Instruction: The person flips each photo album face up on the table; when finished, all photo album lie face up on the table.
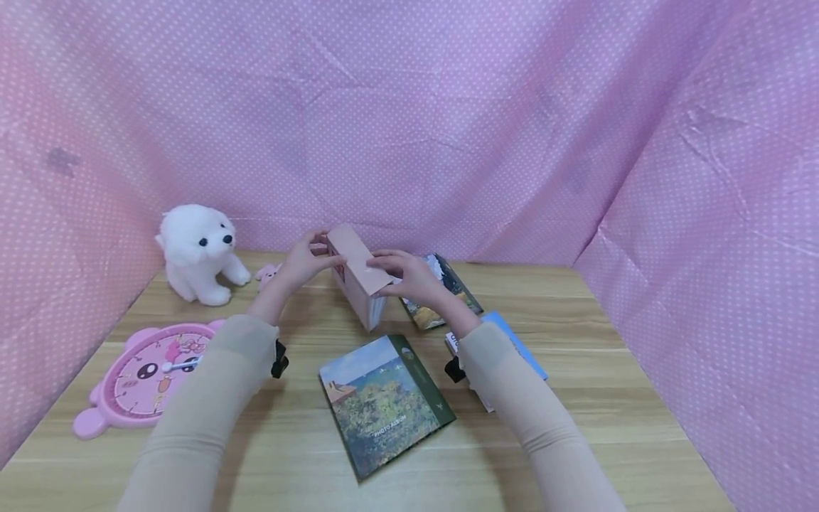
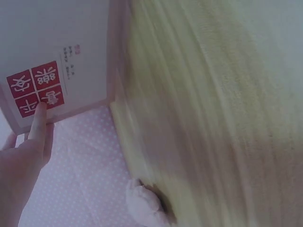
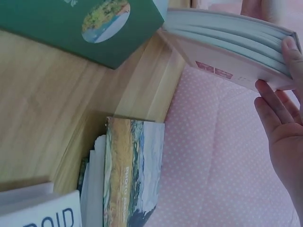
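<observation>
Pink book [image 1: 354,257] points its spine up, and I see the left hand [image 1: 303,264] and right hand [image 1: 412,276] both grip it. One photo album [image 1: 387,402] (a leafy one) lies near.

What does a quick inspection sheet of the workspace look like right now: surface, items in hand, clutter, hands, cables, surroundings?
Surface: wood-grain table.
Job's things: pink book, held up between both hands, red squares with white characters on its cover; contact with the table unclear.
Clutter: front photo album lying flat; rear photo album and blue-and-white item to the right, both partly hidden; white plush dog, small pink toy and pink clock to the left.
Hands: left hand and right hand both grip the pink book.
Cables: nothing seen.
Surroundings: pink dotted cloth behind and on both sides.
</observation>
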Motion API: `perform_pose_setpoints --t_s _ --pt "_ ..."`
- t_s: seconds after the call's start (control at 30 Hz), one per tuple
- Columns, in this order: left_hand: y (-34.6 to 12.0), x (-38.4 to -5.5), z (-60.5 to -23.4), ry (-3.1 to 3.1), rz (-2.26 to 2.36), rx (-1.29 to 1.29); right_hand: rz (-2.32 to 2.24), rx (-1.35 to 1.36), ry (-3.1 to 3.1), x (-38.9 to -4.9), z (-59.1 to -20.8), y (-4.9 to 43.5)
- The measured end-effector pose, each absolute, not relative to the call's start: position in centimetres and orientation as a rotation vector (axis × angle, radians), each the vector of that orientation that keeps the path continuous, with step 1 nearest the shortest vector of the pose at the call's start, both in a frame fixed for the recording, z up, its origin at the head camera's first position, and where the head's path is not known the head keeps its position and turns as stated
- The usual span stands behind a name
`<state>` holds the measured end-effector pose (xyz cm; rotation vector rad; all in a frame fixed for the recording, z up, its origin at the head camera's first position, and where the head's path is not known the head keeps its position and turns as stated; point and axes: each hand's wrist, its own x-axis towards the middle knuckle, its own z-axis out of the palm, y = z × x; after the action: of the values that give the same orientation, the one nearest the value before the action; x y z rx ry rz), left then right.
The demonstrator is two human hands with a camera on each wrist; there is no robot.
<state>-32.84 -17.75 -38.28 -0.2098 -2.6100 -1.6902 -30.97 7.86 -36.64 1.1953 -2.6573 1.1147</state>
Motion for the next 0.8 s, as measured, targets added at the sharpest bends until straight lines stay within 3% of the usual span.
perform_pose_setpoints --t_s 0.6,0.8 --pt "-19.3 -32.7 -39.2 -2.586 -1.780 -0.209 1.608 1.224 -2.633 -31.0 -38.6 6.3" --pt "-19.7 -32.4 -38.8 -2.603 -1.763 -0.237 1.539 1.262 -2.668 -31.0 -39.7 6.5"
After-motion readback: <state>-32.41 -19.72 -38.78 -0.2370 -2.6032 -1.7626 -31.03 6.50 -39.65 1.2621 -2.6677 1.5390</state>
